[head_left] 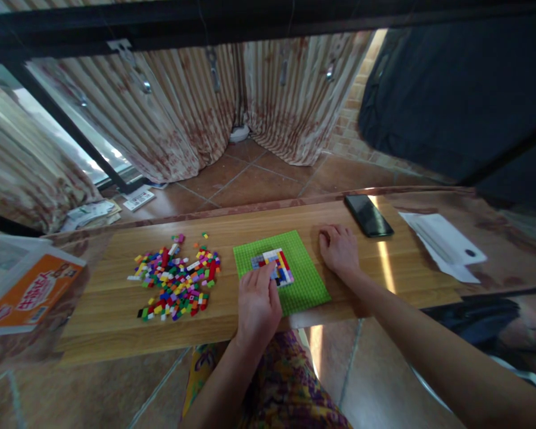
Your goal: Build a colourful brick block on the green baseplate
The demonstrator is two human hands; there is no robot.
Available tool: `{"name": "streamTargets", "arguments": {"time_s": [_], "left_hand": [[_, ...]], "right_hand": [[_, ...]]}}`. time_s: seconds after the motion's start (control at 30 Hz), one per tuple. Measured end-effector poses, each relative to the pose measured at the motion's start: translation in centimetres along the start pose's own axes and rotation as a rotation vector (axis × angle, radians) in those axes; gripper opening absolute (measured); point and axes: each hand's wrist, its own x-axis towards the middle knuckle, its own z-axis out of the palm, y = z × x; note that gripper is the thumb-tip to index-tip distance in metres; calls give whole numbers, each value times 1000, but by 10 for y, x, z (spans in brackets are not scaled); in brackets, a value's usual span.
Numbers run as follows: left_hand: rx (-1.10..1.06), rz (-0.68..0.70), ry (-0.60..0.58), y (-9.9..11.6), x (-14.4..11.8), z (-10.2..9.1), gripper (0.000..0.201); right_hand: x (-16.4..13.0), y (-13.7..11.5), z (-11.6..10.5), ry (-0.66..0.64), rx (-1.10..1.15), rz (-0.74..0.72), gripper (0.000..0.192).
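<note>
A green studded baseplate (310, 286) lies on the wooden table, carrying a flat patch of toy bricks (283, 262) in white, red, blue, yellow and grey. My left hand (258, 301) reaches over the near left part of this patch, thumb and fingers drawn together at the bricks. Whatever those fingertips hold, if anything, is hidden. To the right of the baseplate, my right hand (339, 247) rests on the tabletop with its fingers loosely extended and nothing visible in it. A spread pile of small loose bricks (178, 277) in many colours is left of the baseplate.
A black phone (368, 215) lies at the back right of the table (111, 333). Beyond it are white sheets and a white flat object (451, 238). An orange and white box (31, 292) stands at the far left. Striped curtains (174, 113) hang behind.
</note>
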Motion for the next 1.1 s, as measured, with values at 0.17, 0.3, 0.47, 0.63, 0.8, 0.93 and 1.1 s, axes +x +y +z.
{"name": "streamTargets", "arguments": {"time_s": [0.17, 0.3, 0.47, 0.63, 0.8, 0.93, 1.1], "left_hand": [[129, 95, -34, 0, -7, 0, 34], [215, 112, -134, 3, -11, 0, 37], [302, 93, -207, 3, -13, 2, 46], [366, 85, -233, 5, -16, 4, 47], [379, 105, -234, 7, -16, 6, 45], [313, 64, -216, 5, -13, 6, 44], [181, 22, -148, -2, -14, -4, 46]], "right_hand": [[0, 0, 0, -17, 2, 0, 30], [0, 1, 0, -15, 5, -4, 30], [0, 1, 1, 5, 16, -18, 32], [0, 1, 1, -5, 3, -12, 31], [-1, 1, 1, -17, -17, -13, 31], [-1, 0, 0, 1, -27, -18, 31], [-1, 2, 2, 11, -51, -34, 31]]}}
